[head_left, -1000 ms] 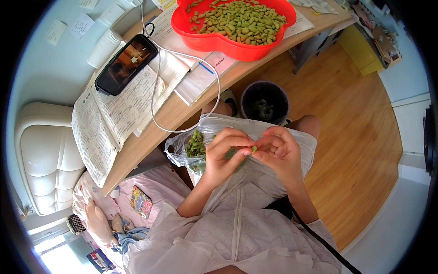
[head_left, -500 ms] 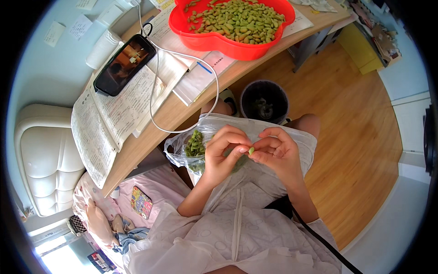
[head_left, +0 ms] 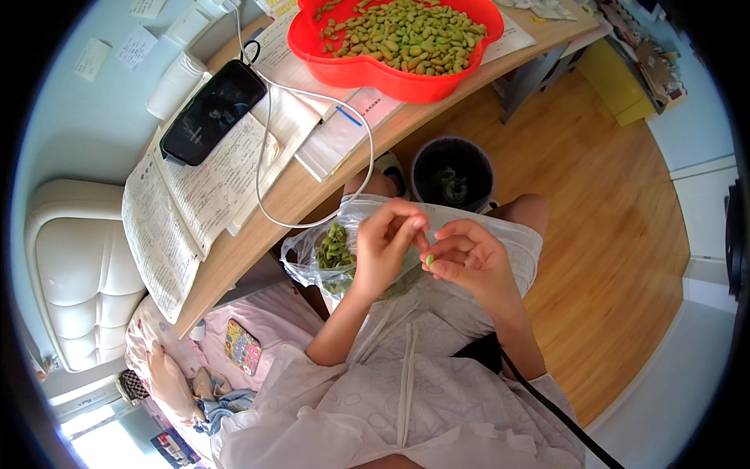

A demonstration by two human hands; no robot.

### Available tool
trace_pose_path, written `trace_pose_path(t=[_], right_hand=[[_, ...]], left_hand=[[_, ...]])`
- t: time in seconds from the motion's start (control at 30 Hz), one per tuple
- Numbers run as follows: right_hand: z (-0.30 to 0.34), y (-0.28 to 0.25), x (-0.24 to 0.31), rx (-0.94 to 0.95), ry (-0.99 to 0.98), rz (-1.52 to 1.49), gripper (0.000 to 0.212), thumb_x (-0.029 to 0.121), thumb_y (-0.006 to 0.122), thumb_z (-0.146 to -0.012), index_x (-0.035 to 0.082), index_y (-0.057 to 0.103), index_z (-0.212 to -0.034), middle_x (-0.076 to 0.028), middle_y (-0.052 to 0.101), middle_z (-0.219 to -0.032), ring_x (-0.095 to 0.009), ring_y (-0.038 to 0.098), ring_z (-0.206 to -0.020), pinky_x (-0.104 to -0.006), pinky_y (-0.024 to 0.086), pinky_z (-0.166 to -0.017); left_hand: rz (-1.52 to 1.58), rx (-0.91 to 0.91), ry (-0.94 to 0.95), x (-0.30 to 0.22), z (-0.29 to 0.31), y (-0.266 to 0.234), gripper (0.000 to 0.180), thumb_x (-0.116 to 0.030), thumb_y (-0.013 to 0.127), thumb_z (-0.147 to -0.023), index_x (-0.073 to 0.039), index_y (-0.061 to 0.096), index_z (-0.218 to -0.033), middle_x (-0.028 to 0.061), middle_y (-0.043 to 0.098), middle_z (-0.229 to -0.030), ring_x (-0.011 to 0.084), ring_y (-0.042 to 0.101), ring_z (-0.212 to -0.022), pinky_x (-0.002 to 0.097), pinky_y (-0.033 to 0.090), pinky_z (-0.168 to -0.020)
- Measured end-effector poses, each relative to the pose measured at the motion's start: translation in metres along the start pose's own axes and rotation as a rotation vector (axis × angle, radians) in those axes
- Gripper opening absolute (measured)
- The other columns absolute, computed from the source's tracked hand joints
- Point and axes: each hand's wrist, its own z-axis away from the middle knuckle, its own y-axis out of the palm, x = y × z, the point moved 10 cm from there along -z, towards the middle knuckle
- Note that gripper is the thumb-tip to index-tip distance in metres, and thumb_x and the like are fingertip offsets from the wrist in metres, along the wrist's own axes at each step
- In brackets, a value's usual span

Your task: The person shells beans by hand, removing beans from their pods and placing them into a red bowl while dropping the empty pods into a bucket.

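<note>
A small green bean [head_left: 429, 260] sits between the thumb and fingertips of my right hand [head_left: 478, 258], which is closed on it above my lap. Close beside it on the left, my left hand [head_left: 384, 248] has its thumb pressed to its fingers; anything in that pinch is too small to make out. Under my left wrist, a clear plastic bag [head_left: 301, 268] lies open on my lap with green pods [head_left: 334, 248] inside. Beyond my hands, on the desk, stands a red scalloped tray [head_left: 367, 84] holding many shelled green beans [head_left: 418, 39].
A dark waste bin [head_left: 487, 160] with scraps inside stands on the floor past my knees. On the wooden desk [head_left: 258, 244] lie open notebooks [head_left: 176, 223], a propped phone [head_left: 212, 113] and a looping white cable [head_left: 373, 148]. A patterned phone case [head_left: 242, 346] lies on the pink bedding.
My left hand has drawn slightly up and away from my right hand, its fingers turning inward. The bean stays in my right fingertips. The phone's screen picture has changed.
</note>
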Motion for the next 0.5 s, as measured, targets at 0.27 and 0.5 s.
trace_pose_path(t=[0.27,0.5], right_hand=[[0.007,-0.044,0.055,-0.168,-0.254,0.224,0.023,-0.003,0.061,-0.085,0.0,0.059,-0.108,-0.005,0.058,-0.101,-0.01,0.057,-0.084,-0.0229,0.048,-0.073],[-0.019,-0.016,0.122,-0.264,-0.506,0.342,0.015,-0.001,0.063,-0.086,-0.002,0.057,-0.099,-0.005,0.06,-0.086,-0.011,0.058,-0.073,-0.0232,0.048,-0.069]], left_hand=[[-0.507,0.199,0.303,0.053,-0.095,0.047,0.013,0.003,0.06,-0.083,0.001,0.065,-0.095,0.012,0.065,-0.096,0.0206,0.066,-0.078,0.0295,0.055,-0.066],[-1.089,0.317,0.121,0.16,-0.141,0.057,0.024,-0.006,0.064,-0.074,-0.009,0.063,-0.098,0.0127,0.067,-0.092,0.0303,0.065,-0.086,0.0401,0.05,-0.075]])
